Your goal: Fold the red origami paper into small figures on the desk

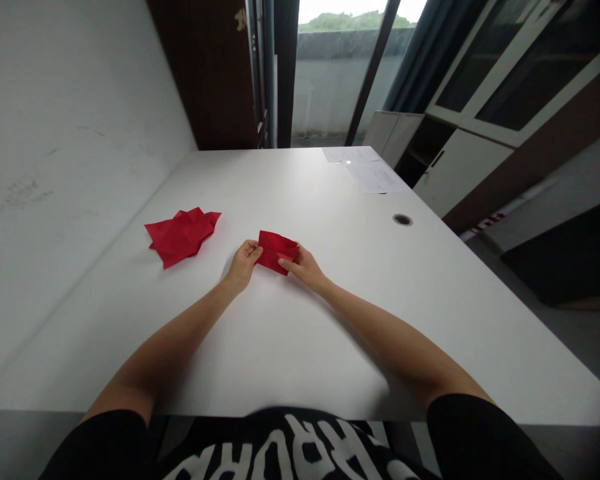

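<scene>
Between my two hands is a small rectangular piece of red paper [274,248], with crease lines across it, held up just over the white table. My left hand [246,260] pinches its left edge between thumb and fingers. On the other side my right hand [303,264] grips the right end, the thumb lying across the front and the fingers hidden behind. To the left, a pile of red paper sheets [183,235] lies loosely stacked with corners pointing various ways.
The white table [290,347] meets a wall [70,133] on the left. Printed white papers [373,175] lie at its far right corner, near a round cable hole [403,219]. Cabinets [467,163] stand beyond the right edge, and a glass door [333,83] is behind.
</scene>
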`<action>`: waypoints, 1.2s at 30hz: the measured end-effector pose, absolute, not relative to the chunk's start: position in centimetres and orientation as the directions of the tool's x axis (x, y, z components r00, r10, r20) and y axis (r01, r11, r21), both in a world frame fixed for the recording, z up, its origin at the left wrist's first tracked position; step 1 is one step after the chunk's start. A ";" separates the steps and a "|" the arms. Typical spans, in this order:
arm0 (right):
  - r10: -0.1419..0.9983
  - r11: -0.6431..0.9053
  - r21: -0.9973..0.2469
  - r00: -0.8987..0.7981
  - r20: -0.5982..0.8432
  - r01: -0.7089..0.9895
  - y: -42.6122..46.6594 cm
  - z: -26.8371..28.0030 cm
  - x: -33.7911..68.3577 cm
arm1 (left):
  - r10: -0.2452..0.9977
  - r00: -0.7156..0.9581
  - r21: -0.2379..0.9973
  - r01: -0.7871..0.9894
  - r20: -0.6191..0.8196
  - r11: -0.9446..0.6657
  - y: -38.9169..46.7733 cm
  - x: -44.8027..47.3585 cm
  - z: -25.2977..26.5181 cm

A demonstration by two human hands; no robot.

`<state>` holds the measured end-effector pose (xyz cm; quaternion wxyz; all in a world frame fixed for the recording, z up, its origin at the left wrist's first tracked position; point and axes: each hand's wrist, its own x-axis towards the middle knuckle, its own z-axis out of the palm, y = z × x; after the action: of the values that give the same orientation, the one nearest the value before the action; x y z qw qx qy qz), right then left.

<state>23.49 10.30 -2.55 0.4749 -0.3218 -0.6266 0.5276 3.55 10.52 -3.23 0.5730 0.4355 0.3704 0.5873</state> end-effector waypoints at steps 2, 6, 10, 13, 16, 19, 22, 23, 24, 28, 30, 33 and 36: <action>0.906 0.263 -0.964 -0.336 0.258 -0.031 10.1 -2.8 23.3 | 0.994 0.060 0.927 -0.368 0.095 -0.067 10.4 3.8 -3.1; 0.901 0.375 -0.914 -0.292 0.320 0.155 10.2 -2.5 23.6 | 0.984 0.074 0.951 -0.279 0.161 -0.135 10.4 3.8 -3.1; 0.797 0.603 -0.661 -0.307 0.520 0.446 10.8 -2.1 24.9 | 0.927 0.012 0.917 0.136 0.376 -0.374 10.4 2.9 -2.4; 0.687 0.707 -0.410 -0.420 0.593 0.576 11.3 -2.1 25.8 | 0.800 0.151 0.620 0.555 0.581 -0.555 10.1 1.9 -1.7; 0.617 0.739 -0.193 -0.535 0.577 0.645 11.5 -2.2 26.2 | 0.699 0.348 0.304 0.717 0.624 -0.628 9.9 1.3 -1.4; 0.574 0.752 -0.052 -0.614 0.542 0.657 11.4 -2.2 26.0 | 0.669 0.437 0.155 0.757 0.601 -0.634 9.9 1.1 -1.4; 0.554 0.756 0.009 -0.647 0.524 0.655 11.1 -2.0 25.7 | 0.663 0.463 0.094 0.775 0.588 -0.625 10.0 1.1 -1.3; 0.553 0.754 0.018 -0.649 0.522 0.656 11.0 -1.9 25.6 | 0.662 0.463 0.077 0.784 0.590 -0.616 10.0 1.2 -1.3; 0.552 0.752 0.023 -0.649 0.523 0.659 10.9 -1.8 25.6 | 0.663 0.460 0.058 0.795 0.591 -0.604 9.9 1.2 -1.2; 0.566 0.738 0.042 -0.651 0.506 0.673 10.8 -1.8 25.4 | 0.694 0.490 -0.027 0.826 0.527 -0.563 9.9 1.6 -1.2; 0.584 0.743 0.042 -0.677 0.447 0.668 10.9 -2.0 25.4 | 0.726 0.508 -0.017 0.824 0.463 -0.566 9.9 1.8 -1.3; 0.603 0.768 -0.018 -0.713 0.357 0.641 11.2 -2.3 25.4 | 0.741 0.548 0.094 0.777 0.389 -0.623 9.9 1.9 -1.6; 0.607 0.786 -0.108 -0.728 0.319 0.608 11.4 -2.5 25.5 | 0.717 0.593 0.183 0.710 0.365 -0.680 9.9 1.7 -1.8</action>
<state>25.54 11.35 -2.54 0.1710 -0.3268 -0.9295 -0.0022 1.69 9.87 -1.79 0.0088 0.8925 0.3997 0.2087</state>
